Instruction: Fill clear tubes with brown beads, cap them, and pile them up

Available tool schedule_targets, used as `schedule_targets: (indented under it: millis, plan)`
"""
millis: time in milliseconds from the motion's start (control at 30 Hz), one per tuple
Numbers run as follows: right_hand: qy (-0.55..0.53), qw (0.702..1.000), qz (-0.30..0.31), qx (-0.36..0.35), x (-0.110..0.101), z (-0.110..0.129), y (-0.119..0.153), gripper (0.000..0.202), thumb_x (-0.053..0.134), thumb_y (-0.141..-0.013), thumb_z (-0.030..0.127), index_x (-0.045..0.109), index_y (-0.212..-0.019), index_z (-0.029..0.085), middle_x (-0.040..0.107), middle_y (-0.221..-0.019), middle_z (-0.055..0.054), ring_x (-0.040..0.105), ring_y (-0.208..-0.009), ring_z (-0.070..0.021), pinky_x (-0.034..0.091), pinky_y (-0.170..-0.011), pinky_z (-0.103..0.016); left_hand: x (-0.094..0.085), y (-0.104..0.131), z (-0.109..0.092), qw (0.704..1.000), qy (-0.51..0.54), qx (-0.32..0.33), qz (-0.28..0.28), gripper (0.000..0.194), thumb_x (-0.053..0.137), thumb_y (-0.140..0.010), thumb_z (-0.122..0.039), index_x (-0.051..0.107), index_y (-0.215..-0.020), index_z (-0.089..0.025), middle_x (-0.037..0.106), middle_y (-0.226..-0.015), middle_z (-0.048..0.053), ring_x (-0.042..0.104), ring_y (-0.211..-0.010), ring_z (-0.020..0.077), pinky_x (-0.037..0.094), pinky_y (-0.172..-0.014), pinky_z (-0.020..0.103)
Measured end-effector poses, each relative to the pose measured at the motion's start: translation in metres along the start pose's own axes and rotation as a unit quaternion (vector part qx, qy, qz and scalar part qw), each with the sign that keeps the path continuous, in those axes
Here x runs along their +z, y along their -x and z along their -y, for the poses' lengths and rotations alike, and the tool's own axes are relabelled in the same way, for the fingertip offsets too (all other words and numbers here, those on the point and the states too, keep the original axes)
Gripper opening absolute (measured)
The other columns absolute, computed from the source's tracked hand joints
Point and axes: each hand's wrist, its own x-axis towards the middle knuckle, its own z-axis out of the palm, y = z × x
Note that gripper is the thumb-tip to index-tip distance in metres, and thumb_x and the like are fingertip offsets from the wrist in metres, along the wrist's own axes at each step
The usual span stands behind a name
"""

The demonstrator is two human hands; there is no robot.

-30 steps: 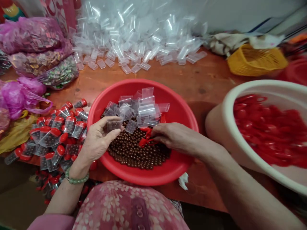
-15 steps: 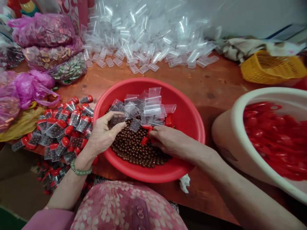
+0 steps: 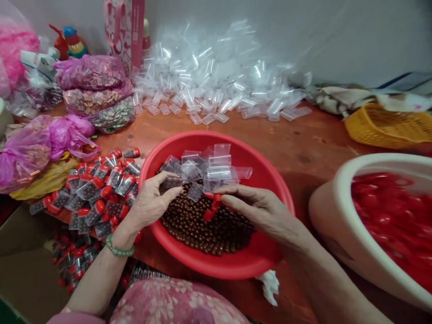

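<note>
My left hand (image 3: 153,198), with a green bead bracelet on its wrist, holds a clear plastic case (image 3: 171,181) between thumb and fingers over the left side of a red basin (image 3: 270,168). My right hand (image 3: 253,204) pinches a small red cap (image 3: 215,198) above the basin's middle. Brown balls (image 3: 205,234) fill the lower part of the basin. Several clear empty cases (image 3: 219,166) lie on the balls behind my hands.
Filled cases with red caps (image 3: 101,184) are heaped on the left. A white tub (image 3: 340,189) of red caps stands at the right, a yellow basket (image 3: 381,126) behind it. Clear cases (image 3: 209,85) are piled at the back, beside pink bags (image 3: 91,74).
The whole view has shifted, so things sit lower. My right hand has lifted from the balls, and the red cap now shows at its fingertips. My left hand keeps its case.
</note>
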Motion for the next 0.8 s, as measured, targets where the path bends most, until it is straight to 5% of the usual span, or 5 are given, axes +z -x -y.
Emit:
schedule_targets:
  millis: [133,333,500,800]
  plan:
    - [-0.008,0.997,-0.014,-0.076,0.003,-0.003,0.003,0.023,0.062,-0.084,0.041,0.073,-0.097,0.026,0.071,-0.099,-0.005,0.065,-0.094,-0.0202,0.052,-0.084,-0.033,0.0,0.0,0.001,1.0,0.008,-0.001,0.003,0.022,0.063,-0.082,-0.026,0.062,-0.102,-0.018,0.066,-0.09,0.001,0.061,-0.083,0.0132,0.046,-0.077,0.025]
    - [0.003,0.99,-0.107,-0.093,0.014,-0.012,0.007,0.031,0.067,-0.082,0.034,0.064,-0.111,0.025,0.069,-0.1,-0.005,0.066,-0.089,-0.019,0.055,-0.079,-0.034,0.0,0.001,-0.001,0.999,0.026,-0.027,0.01,0.02,0.063,-0.08,-0.026,0.061,-0.098,-0.016,0.066,-0.084,0.001,0.061,-0.08,0.0139,0.046,-0.076,0.026]
    - [0.032,0.968,-0.159,-0.191,0.022,0.0,0.005,0.022,0.066,-0.082,0.021,0.065,-0.103,0.025,0.069,-0.096,-0.004,0.066,-0.089,-0.0177,0.054,-0.083,-0.033,0.009,0.01,-0.004,0.998,0.034,-0.028,0.045,0.017,0.061,-0.081,-0.025,0.06,-0.095,-0.015,0.067,-0.087,0.003,0.061,-0.082,0.0144,0.045,-0.079,0.027]
    - [-0.046,0.96,-0.15,-0.231,0.027,0.02,0.002,0.024,0.067,-0.08,0.013,0.071,-0.098,0.029,0.069,-0.095,-0.002,0.066,-0.088,-0.014,0.055,-0.079,-0.026,0.024,0.017,-0.011,0.989,0.101,-0.035,0.104,0.015,0.061,-0.08,-0.019,0.06,-0.094,-0.013,0.062,-0.087,0.002,0.055,-0.08,0.0122,0.043,-0.079,0.026]
